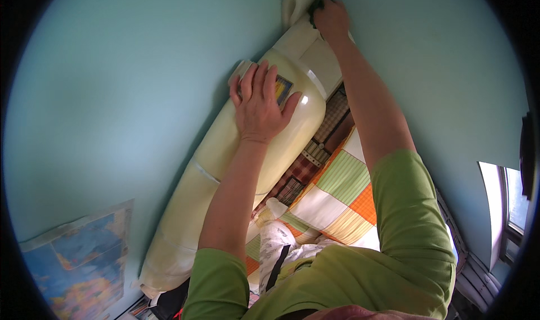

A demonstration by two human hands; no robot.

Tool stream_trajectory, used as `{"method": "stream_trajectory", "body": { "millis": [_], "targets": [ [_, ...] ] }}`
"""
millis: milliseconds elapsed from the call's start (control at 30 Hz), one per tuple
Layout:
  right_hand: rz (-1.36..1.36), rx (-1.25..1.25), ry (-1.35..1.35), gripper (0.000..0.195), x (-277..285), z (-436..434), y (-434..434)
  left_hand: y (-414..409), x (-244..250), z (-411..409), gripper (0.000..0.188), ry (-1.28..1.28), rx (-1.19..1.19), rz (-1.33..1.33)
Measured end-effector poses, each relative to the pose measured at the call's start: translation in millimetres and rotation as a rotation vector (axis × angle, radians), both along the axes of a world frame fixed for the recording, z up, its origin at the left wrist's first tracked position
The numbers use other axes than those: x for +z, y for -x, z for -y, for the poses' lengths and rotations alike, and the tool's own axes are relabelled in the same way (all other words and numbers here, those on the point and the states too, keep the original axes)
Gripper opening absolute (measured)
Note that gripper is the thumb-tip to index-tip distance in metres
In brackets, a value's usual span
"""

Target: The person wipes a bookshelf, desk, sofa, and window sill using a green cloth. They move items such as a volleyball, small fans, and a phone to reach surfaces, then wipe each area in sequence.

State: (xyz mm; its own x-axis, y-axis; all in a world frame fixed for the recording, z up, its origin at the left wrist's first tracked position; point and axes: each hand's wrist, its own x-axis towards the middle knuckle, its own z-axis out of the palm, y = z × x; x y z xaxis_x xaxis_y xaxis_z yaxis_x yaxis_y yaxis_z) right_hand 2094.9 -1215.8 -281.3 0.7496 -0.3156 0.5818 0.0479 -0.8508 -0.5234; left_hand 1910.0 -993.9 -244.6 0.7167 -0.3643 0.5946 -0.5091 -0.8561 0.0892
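My left hand (261,104) lies with its fingers spread over the top of a long, glossy cream headboard (287,155) with thin silvery bands. Its fingertips reach a small white object (243,70) by the wall; whether they touch it is hard to tell. A small rectangle in dark, yellow and blue (283,88) shows beside my thumb. My right hand (333,20) is stretched to the far end, closed on a bunched dark green cloth (314,11). It presses down near a pale cream surface (322,60) beyond the headboard.
A cream rolled piece (295,7) stands in the wall corner. Pale blue walls (126,88) close in both sides. A patchwork quilt (333,193) and darker plaid fabric (333,117) lie below. A map-like poster (84,261) hangs at left; a window (512,202) is at right.
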Motion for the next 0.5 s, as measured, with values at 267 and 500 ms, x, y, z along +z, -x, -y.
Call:
{"method": "stream_trajectory", "body": {
  "millis": [267,500],
  "targets": [
    [-0.044,0.300,0.003,0.026,-11,-55,60,2,-1,-7,0.065,-0.026,0.023,-0.012],
    [-0.006,0.155,-0.035,0.032,-20,0,31,-2,2,4,0.065,-0.037,-0.017,0.014]
  ]
}}
